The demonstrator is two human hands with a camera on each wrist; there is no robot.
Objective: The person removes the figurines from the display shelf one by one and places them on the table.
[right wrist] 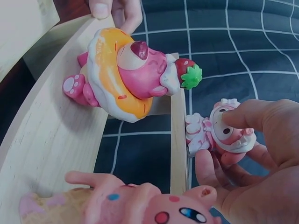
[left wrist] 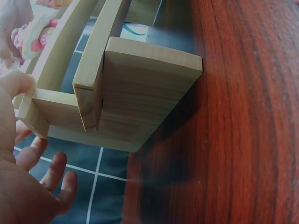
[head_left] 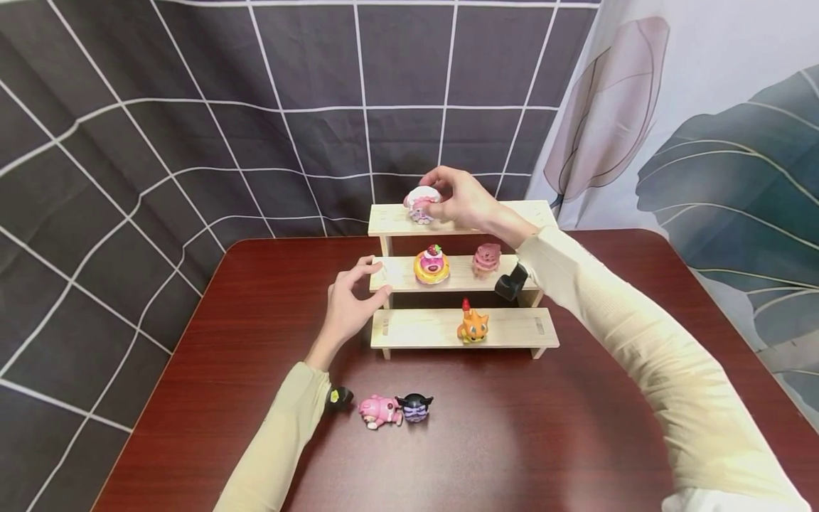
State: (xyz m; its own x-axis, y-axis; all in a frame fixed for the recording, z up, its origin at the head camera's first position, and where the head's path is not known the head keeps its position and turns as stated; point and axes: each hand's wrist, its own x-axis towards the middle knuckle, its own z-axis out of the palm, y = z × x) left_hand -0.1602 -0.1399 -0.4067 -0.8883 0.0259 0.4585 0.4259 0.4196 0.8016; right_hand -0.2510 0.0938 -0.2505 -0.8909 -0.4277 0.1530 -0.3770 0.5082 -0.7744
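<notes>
My right hand [head_left: 463, 199] pinches a small pink and white figurine [head_left: 422, 204] at the top step of a wooden three-step display shelf [head_left: 409, 327]. In the right wrist view, its thumb lies on the face of the figurine [right wrist: 224, 126], whose base touches the step's edge. With thumb and fingers, my left hand [head_left: 350, 302] grips the left end of the middle step. On that step stand a pink bear figurine in an orange donut ring [head_left: 431, 265] and a pink ice-cream-cone figurine [head_left: 486, 259]. An orange figurine with a red-tipped tail [head_left: 473, 327] sits on the bottom step.
A pink figurine [head_left: 380, 411] lies on the dark red table [head_left: 499, 441] in front of the shelf, beside a black and purple figurine [head_left: 415, 407]. Behind the shelf hangs a dark grid-patterned curtain [head_left: 307, 64]; a leaf-patterned curtain [head_left: 736, 178] is at the right.
</notes>
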